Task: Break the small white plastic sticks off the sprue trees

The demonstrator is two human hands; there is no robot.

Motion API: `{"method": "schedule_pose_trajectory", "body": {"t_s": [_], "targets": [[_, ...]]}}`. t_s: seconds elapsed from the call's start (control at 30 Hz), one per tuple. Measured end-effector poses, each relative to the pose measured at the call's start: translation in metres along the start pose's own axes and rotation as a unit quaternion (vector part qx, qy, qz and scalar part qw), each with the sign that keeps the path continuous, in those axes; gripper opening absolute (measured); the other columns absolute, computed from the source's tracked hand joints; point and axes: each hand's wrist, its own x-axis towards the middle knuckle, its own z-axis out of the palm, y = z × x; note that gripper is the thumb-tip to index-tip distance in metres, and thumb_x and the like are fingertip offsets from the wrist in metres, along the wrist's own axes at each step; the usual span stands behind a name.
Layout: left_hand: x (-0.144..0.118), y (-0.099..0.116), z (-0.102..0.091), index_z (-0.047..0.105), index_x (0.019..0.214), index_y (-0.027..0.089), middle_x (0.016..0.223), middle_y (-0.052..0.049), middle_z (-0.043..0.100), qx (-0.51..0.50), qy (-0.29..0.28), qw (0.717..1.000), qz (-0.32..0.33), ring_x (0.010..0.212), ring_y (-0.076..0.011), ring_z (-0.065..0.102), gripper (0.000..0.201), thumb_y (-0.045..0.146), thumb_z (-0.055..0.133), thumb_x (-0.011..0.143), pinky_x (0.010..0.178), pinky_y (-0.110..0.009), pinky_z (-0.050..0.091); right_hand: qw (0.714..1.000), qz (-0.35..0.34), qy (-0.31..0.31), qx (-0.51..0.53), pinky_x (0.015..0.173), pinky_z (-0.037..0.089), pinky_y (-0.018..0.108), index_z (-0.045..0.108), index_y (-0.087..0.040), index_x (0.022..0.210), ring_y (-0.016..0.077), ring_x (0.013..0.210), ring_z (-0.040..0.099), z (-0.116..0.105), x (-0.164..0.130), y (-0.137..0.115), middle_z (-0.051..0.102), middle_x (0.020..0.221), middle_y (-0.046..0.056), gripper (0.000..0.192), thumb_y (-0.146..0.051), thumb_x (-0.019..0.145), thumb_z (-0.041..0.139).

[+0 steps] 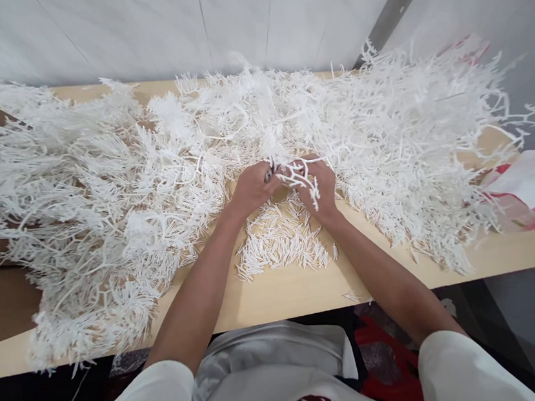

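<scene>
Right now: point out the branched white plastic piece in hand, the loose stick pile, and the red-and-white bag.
branched white plastic piece (304,179), head view, on its dangling branches.
loose stick pile (280,244), head view, middle of the heap.
red-and-white bag (531,178), head view, its white top.

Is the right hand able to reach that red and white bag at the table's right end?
Probably yes: the right hand has open tabletop toward the bag, though it holds a white plastic branch.
</scene>
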Motion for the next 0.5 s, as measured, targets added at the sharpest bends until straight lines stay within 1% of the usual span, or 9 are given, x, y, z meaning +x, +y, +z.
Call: {"method": "schedule_pose_trajectory", "body": {"t_s": [0.07,0.13,0.2,0.3,0.4,0.5], "targets": [[0.0,0.001,0.0,0.048,0.065,0.018,0.06,0.002,0.05,-0.005,-0.004,1.0,-0.006,0.057,-0.0104,0.043,0.029,0.036,0.052,0.087,0.057,-0.027,0.032,1.0,-0.005,-0.004,-0.007,0.073,0.054,0.034,0.069,-0.023,0.082,0.0171,0.083,0.063,0.0,-0.001,-0.001,0.069,0.088,0.005,0.023,-0.034,0.093,0.052],[0.0,0.001,-0.001,0.045,0.063,0.018,0.059,0.002,0.049,-0.007,0.001,1.0,-0.008,0.057,-0.0101,0.041,0.031,0.037,0.051,0.087,0.056,-0.027,0.031,1.0,0.008,-0.009,0.0,0.077,0.054,0.036,0.068,-0.023,0.083,0.0179,0.085,0.063,0.002,-0.002,0.003,0.068,0.089,0.005,0.021,-0.033,0.092,0.053],[0.0,0.002,-0.002,0.045,0.063,0.018,0.06,0.002,0.049,-0.005,0.001,1.0,-0.004,0.057,-0.0104,0.042,0.034,0.04,0.049,0.089,0.057,-0.027,0.031,0.999,0.035,-0.016,0.024,0.078,0.054,0.038,0.068,-0.023,0.089,0.0186,0.085,0.063,0.005,-0.003,0.009,0.068,0.089,0.004,0.019,-0.035,0.091,0.054],[0.001,0.002,-0.004,0.045,0.063,0.018,0.061,0.001,0.051,0.017,-0.012,1.0,0.012,0.058,-0.0113,0.044,0.039,0.044,0.044,0.092,0.059,-0.028,0.033,0.992,0.084,-0.047,0.085,0.076,0.056,0.038,0.067,-0.024,0.099,0.0183,0.083,0.064,0.007,-0.003,0.015,0.069,0.093,0.004,0.023,-0.04,0.092,0.051],[0.001,0.002,-0.004,0.048,0.063,0.018,0.062,0.0,0.053,0.045,-0.024,0.999,0.017,0.059,-0.0125,0.046,0.039,0.044,0.044,0.093,0.059,-0.028,0.034,0.986,0.096,-0.089,0.107,0.075,0.056,0.036,0.069,-0.025,0.096,0.0176,0.08,0.065,0.005,-0.001,0.012,0.069,0.088,0.003,0.026,-0.046,0.09,0.054],[0.0,0.002,-0.002,0.055,0.072,0.019,0.071,-0.003,0.06,0.054,-0.016,0.998,0.034,0.066,-0.0143,0.052,0.036,0.042,0.041,0.095,0.063,-0.028,0.038,0.981,0.106,-0.099,0.127,0.072,0.056,0.036,0.071,-0.026,0.09,0.0166,0.074,0.064,0.002,0.003,0.009,0.069,0.083,0.002,0.028,-0.051,0.087,0.059]]}}
